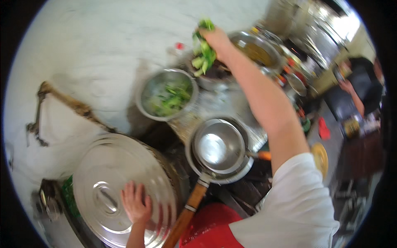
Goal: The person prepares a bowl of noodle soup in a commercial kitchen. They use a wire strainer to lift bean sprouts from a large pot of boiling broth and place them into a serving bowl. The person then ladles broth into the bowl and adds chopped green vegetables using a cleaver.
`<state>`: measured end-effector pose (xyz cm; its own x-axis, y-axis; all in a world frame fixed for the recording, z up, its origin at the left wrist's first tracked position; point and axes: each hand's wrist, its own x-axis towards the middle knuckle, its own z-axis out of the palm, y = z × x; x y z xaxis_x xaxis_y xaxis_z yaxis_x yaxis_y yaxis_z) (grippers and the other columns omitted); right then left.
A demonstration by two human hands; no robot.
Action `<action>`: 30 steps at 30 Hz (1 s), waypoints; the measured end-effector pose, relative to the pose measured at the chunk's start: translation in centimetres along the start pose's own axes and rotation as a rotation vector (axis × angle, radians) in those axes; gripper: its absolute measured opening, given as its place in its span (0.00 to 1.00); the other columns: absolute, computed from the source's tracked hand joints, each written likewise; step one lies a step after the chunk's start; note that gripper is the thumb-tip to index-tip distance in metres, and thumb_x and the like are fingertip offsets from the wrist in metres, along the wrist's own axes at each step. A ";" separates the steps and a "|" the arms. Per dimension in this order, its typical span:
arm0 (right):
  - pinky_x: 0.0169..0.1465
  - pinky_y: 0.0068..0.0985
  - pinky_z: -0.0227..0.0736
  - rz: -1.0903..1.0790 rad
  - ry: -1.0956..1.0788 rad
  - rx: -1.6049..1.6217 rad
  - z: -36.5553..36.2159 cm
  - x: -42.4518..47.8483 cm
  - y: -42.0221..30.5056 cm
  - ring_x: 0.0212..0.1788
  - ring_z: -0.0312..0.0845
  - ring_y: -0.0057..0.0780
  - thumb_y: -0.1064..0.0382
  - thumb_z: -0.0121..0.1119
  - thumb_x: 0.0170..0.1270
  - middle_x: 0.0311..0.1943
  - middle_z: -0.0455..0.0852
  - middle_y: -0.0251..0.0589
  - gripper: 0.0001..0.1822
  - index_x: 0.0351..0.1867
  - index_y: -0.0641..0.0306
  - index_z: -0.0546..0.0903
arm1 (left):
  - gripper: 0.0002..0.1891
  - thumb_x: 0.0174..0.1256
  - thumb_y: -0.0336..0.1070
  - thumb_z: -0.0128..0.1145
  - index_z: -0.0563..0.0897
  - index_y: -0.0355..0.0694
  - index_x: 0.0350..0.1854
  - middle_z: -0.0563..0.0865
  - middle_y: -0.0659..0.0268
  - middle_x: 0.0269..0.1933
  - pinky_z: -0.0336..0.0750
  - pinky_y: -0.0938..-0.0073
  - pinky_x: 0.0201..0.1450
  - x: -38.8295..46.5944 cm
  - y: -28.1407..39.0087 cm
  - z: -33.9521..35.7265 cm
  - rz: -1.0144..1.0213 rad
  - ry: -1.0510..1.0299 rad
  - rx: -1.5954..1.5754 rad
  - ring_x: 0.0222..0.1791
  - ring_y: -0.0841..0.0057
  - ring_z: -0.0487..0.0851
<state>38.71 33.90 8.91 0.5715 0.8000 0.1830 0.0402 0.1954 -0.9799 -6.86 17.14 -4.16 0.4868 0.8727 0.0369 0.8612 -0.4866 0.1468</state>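
My right hand (pixel 217 38) grips a bunch of leafy green vegetables (pixel 205 55) near the white wall, at the far end of my outstretched arm. Below the bunch is a dark-surfaced round container (pixel 218 69), partly hidden by hand and greens. To its left, a steel bowl (pixel 141 104) contains cut greens (pixel 172 99), blurred in the picture. My left hand (pixel 136 201) rests flat, fingers a little apart, on a large round metal lid (pixel 93 161), right of the lid's handle (pixel 107 198).
Steel basins (pixel 220 145) sit nested before me, beside a wooden handle (pixel 189 210) and an orange handle (pixel 264 155). A basin of yellowish liquid (pixel 254 54) stands behind my forearm. A bent pipe (pixel 71 102) runs along the wall. Another person (pixel 356 90) is at right.
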 end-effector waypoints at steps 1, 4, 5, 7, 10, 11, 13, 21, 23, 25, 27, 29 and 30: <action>0.24 0.28 0.69 0.002 0.016 -0.086 -2.7 -1.1 -1.8 0.22 0.71 0.27 0.62 0.54 0.54 0.25 0.76 0.41 0.11 0.32 0.69 0.75 | 0.23 0.50 0.40 0.50 0.70 0.42 0.52 0.65 0.56 0.59 0.46 0.57 0.64 -0.3 -0.1 0.4 0.008 0.006 0.017 0.60 0.60 0.59; 0.22 0.28 0.70 0.128 0.166 -0.152 -9.5 -10.6 -10.5 0.20 0.72 0.29 0.63 0.51 0.57 0.21 0.76 0.40 0.09 0.30 0.68 0.75 | 0.22 0.53 0.38 0.48 0.69 0.41 0.53 0.64 0.56 0.59 0.46 0.58 0.64 -0.2 -0.3 0.4 0.068 0.036 0.054 0.60 0.59 0.59; 0.22 0.29 0.71 0.165 0.247 -0.237 -12.0 -14.5 -12.9 0.19 0.72 0.32 0.64 0.47 0.59 0.20 0.76 0.42 0.09 0.30 0.68 0.74 | 0.22 0.54 0.38 0.47 0.69 0.41 0.53 0.64 0.56 0.59 0.47 0.58 0.63 -0.1 -0.4 0.6 0.100 0.044 0.035 0.60 0.59 0.59; 0.24 0.29 0.67 0.092 0.300 -0.315 -18.0 -19.1 -13.4 0.22 0.72 0.30 0.62 0.50 0.58 0.22 0.76 0.39 0.08 0.31 0.64 0.75 | 0.21 0.55 0.37 0.46 0.69 0.41 0.53 0.64 0.56 0.59 0.47 0.58 0.63 -0.6 -1.1 1.0 0.109 0.099 0.011 0.60 0.59 0.59; 0.18 0.23 0.65 0.078 0.442 -0.371 -26.3 -27.0 -12.7 0.16 0.69 0.21 0.61 0.56 0.54 0.17 0.74 0.32 0.07 0.27 0.62 0.76 | 0.20 0.57 0.38 0.46 0.69 0.40 0.53 0.64 0.55 0.59 0.50 0.60 0.61 -0.2 -1.8 1.4 0.158 0.106 -0.001 0.59 0.59 0.60; 0.16 0.18 0.64 0.149 0.509 -0.425 -27.5 -30.6 -13.3 0.15 0.68 0.18 0.58 0.55 0.56 0.18 0.73 0.31 0.08 0.32 0.59 0.77 | 0.20 0.57 0.38 0.46 0.69 0.40 0.53 0.64 0.55 0.59 0.51 0.62 0.61 -0.1 -2.1 1.6 0.167 0.099 -0.048 0.59 0.59 0.60; 0.18 0.22 0.63 0.214 0.678 -0.416 -29.2 -36.7 -13.2 0.16 0.65 0.19 0.59 0.57 0.55 0.17 0.72 0.30 0.08 0.29 0.61 0.77 | 0.20 0.58 0.37 0.46 0.68 0.39 0.53 0.65 0.55 0.58 0.53 0.64 0.61 0.2 -2.9 2.1 0.168 0.091 -0.124 0.58 0.60 0.61; 0.32 0.25 0.68 0.369 0.872 -0.404 -36.7 -49.6 -5.2 0.29 0.73 0.24 0.63 0.51 0.57 0.29 0.78 0.37 0.09 0.37 0.64 0.76 | 0.18 0.58 0.28 0.44 0.68 0.35 0.53 0.68 0.58 0.56 0.52 0.69 0.61 -3.9 4.0 -2.6 0.228 0.203 -0.692 0.59 0.66 0.62; 0.33 0.26 0.68 0.424 0.856 -0.335 -37.7 -50.5 -1.9 0.31 0.71 0.25 0.64 0.52 0.56 0.30 0.76 0.38 0.09 0.38 0.63 0.73 | 0.20 0.50 0.23 0.47 0.71 0.36 0.49 0.70 0.57 0.54 0.55 0.66 0.60 -6.8 8.5 -3.5 0.259 0.151 -0.862 0.58 0.64 0.64; 0.31 0.26 0.68 0.397 0.840 -0.238 -38.1 -51.5 0.3 0.29 0.70 0.27 0.65 0.51 0.56 0.28 0.74 0.37 0.10 0.40 0.61 0.71 | 0.15 0.46 0.22 0.48 0.75 0.39 0.40 0.76 0.58 0.46 0.63 0.64 0.54 -9.6 13.8 -6.1 0.481 0.154 -0.800 0.49 0.62 0.72; 0.32 0.25 0.68 0.389 0.676 -0.150 -37.2 -51.2 1.5 0.32 0.70 0.25 0.64 0.53 0.56 0.32 0.74 0.36 0.11 0.42 0.60 0.71 | 0.12 0.49 0.29 0.52 0.76 0.41 0.39 0.79 0.61 0.42 0.70 0.69 0.48 -12.5 14.6 -3.8 0.576 -0.020 -0.801 0.44 0.65 0.75; 0.36 0.22 0.67 0.299 0.572 -0.250 -37.5 -50.9 5.1 0.36 0.69 0.23 0.62 0.57 0.54 0.36 0.74 0.33 0.17 0.46 0.60 0.72 | 0.14 0.55 0.38 0.49 0.74 0.44 0.44 0.78 0.61 0.43 0.70 0.68 0.46 -16.4 14.7 -2.0 0.589 -0.284 -0.781 0.44 0.64 0.75; 0.37 0.21 0.67 0.495 0.545 -0.242 -35.7 -50.4 3.9 0.37 0.69 0.25 0.62 0.56 0.54 0.37 0.75 0.33 0.18 0.47 0.61 0.71 | 0.14 0.57 0.39 0.48 0.73 0.45 0.46 0.77 0.60 0.44 0.70 0.67 0.46 -18.4 14.3 -0.5 0.539 -0.426 -0.699 0.45 0.62 0.75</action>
<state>39.31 -25.85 -6.99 0.8897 0.3570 -0.2845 -0.1830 -0.2921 -0.9387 -3.54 -5.88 -2.19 0.9198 0.3862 -0.0693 0.2944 -0.5624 0.7727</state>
